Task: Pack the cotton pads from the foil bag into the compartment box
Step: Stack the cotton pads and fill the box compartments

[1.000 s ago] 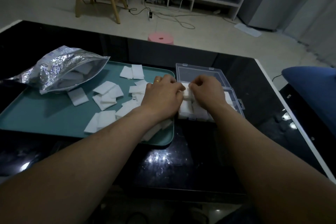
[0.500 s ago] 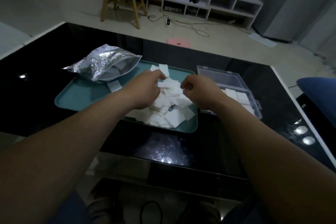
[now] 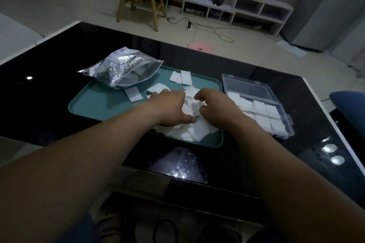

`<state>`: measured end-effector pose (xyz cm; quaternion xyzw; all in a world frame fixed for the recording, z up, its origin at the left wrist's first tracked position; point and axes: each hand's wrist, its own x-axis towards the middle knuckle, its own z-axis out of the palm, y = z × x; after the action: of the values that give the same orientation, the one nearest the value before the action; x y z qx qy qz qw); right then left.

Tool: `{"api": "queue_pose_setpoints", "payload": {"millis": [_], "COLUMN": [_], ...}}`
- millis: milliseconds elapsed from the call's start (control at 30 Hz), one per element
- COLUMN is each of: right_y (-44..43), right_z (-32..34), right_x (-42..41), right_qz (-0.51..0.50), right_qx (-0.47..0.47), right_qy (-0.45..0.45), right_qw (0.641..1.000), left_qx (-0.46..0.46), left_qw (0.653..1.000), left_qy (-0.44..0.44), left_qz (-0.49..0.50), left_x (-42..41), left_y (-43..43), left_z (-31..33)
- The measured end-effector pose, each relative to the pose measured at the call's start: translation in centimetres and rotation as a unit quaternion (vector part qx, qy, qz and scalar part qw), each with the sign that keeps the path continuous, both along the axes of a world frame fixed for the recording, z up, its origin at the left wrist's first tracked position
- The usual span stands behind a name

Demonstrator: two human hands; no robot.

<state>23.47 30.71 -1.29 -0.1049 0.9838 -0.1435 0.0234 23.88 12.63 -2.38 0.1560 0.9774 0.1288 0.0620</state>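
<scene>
Left hand (image 3: 170, 107) is down flat on the heap of cotton pads (image 3: 189, 134), fingers spread and pressing on the loose squares, nothing gripped. Right hand (image 3: 214, 109) is in there too, fingers curled over the same heap, but whether it has a pad pinched I cannot tell from here. The pile sits at the near right end of the tray (image 3: 102, 106), right under both palms, with a few strays farther back. The foil bag (image 3: 120, 69) lies open-mouthed at the tray's far left corner, some pads inside.

Here's what matters now: the box (image 3: 246, 88) stands on the counter (image 3: 49, 104) just beside the tray, to the right of the heap, lid thrown back, most of its visible compartments already showing white. The right hand is the nearer one, so I'd expect the carry to go rightward.
</scene>
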Motion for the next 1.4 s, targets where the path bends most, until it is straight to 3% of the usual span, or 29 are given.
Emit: {"api": "queue_pose_setpoints", "payload": {"millis": [133,267,367,533,700,867,967,1067,1200,1333,1400], "right_y": [0.4,0.0,-0.5,-0.7,-0.3,0.3,1.0,1.3,1.7,1.9,2.1], "right_z": [-0.1,-0.5,-1.3,-1.8,-1.9,0.0,0.9,1.8,2.5,3.2,3.5], "right_x": [-1.8,-3.2,-3.8,-4.3,-4.1,-3.2,-2.5,-1.4,-0.4,-0.7,-0.9], "right_qz": [-0.02,0.006,0.008,-0.004,-0.017,-0.062,-0.104,-0.13,-0.14,-0.187,-0.19], "right_qx": [-0.006,-0.006,0.05,0.085,0.042,-0.064,-0.17,-0.283,-0.331,-0.508,-0.542], "right_qy": [0.024,-0.01,-0.029,0.023,0.092,0.145,0.093,0.06,0.045,-0.054,-0.11], "right_qw": [0.999,1.0,0.998,0.996,0.995,0.985,0.976,0.948,0.932,0.839,0.811], "left_qx": [0.01,0.02,0.024,0.02,0.021,0.134,0.291,0.465,0.518,0.588,0.613], "left_qw": [1.0,0.998,0.996,0.996,0.999,0.989,0.946,0.853,0.808,0.731,0.696], "left_qy": [-0.019,-0.053,-0.073,-0.069,-0.046,-0.023,-0.067,-0.158,-0.217,-0.284,-0.326], "left_qz": [-0.002,-0.021,-0.039,-0.053,-0.019,0.054,0.128,0.176,0.179,0.198,0.182], "left_x": [-0.9,-1.6,-1.9,-2.0,-1.8,-1.9,-2.3,-2.0,-1.8,-1.8,-1.7], "left_y": [0.4,0.1,-0.5,-1.1,-1.1,-1.3,-1.2,-0.7,-0.3,-0.4,-0.3], "left_z": [0.0,0.3,0.4,0.8,0.4,1.2,1.6,2.0,1.7,1.4,1.7]}}
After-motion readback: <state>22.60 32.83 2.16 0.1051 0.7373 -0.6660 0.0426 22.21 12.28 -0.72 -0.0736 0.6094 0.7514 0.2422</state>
